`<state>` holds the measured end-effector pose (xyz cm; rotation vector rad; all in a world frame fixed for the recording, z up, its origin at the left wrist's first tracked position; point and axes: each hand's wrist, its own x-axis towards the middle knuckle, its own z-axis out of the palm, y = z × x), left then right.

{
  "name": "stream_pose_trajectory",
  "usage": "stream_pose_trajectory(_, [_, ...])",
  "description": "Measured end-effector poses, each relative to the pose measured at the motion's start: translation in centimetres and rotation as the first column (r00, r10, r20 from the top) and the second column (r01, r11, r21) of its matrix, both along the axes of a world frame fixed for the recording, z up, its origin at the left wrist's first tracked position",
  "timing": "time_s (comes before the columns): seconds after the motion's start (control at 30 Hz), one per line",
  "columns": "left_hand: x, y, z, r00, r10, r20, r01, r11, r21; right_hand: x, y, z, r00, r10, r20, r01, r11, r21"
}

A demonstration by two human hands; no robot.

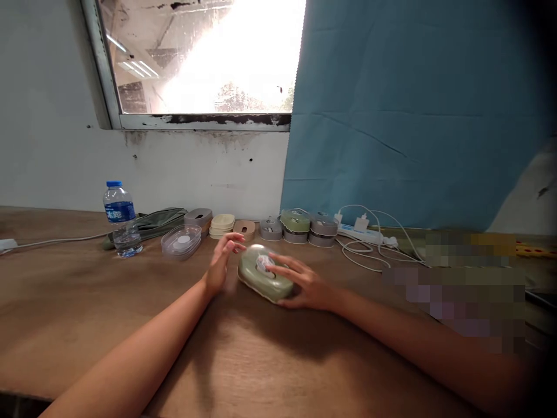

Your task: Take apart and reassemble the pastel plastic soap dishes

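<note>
A green lidded box (256, 277) with rounded corners and a round printed patch on its top is tilted slightly at the middle of the table. My right hand (304, 284) grips its right end, fingers over the lid and thumb low at the near edge. To the left of the box, my left hand (223, 261) is raised with its fingers apart and holds nothing. A small gap shows between that hand and the box. Both the box and the hands are a little blurred.
Along the wall stand a water bottle (120, 223), a clear plastic lid (181, 241), cream stacked pieces (222, 225), a tan box (245, 230), and grey and green lidded boxes (296, 223). A power strip (363, 233) with white cables lies at the right.
</note>
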<state>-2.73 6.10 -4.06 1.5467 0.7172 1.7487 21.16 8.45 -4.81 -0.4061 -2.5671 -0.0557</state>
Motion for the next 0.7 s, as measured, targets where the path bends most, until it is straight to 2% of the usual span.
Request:
stream_pose_trajectory(0.07, [-0.4, 0.7, -0.1, 0.966, 0.184, 0.181, -0.186, 0.982, -0.006, -2.0, 2.5, 1.0, 0.991, -0.134, 0.024, 0.13, 0.984, 0.125])
stream_pose_trajectory(0.13, [-0.9, 1.4, -0.3, 0.899, 0.318, 0.3, -0.305, 0.948, -0.092, -4.0, 5.5, 2.4, 0.908, -0.4, 0.125, 0.365, 0.902, 0.23])
stream_pose_trajectory(0.23, [-1.7, 2.3, -0.7, 0.838, 0.419, 0.349, -0.366, 0.907, -0.211, -6.2, 10.3, 4.1, 0.828, -0.551, 0.102, 0.52, 0.824, 0.226])
stream_pose_trajectory(0.33, [-2.1, 2.8, -1.1, 0.815, 0.46, 0.351, -0.39, 0.885, -0.254, -7.5, 13.9, 4.5, 0.729, -0.678, 0.091, 0.656, 0.73, 0.193])
stream_pose_trajectory(0.43, [-2.0, 3.0, -1.3, 0.804, 0.483, 0.347, -0.401, 0.871, -0.285, -8.4, 15.6, 4.0, 0.625, -0.774, 0.101, 0.756, 0.633, 0.168])
stream_pose_trajectory(0.53, [-1.9, 3.0, -1.5, 0.804, 0.487, 0.341, -0.395, 0.866, -0.307, -9.0, 16.1, 3.7, 0.56, -0.824, 0.089, 0.801, 0.566, 0.193])
stream_pose_trajectory(0.63, [-1.9, 3.1, -1.6, 0.805, 0.489, 0.337, -0.391, 0.863, -0.319, -9.3, 15.9, 4.0, 0.544, -0.836, 0.074, 0.804, 0.544, 0.241])
stream_pose_trajectory(0.7, [-1.9, 3.1, -1.6, 0.801, 0.498, 0.333, -0.399, 0.858, -0.324, -9.6, 15.5, 4.1, 0.562, -0.823, 0.077, 0.784, 0.56, 0.269])
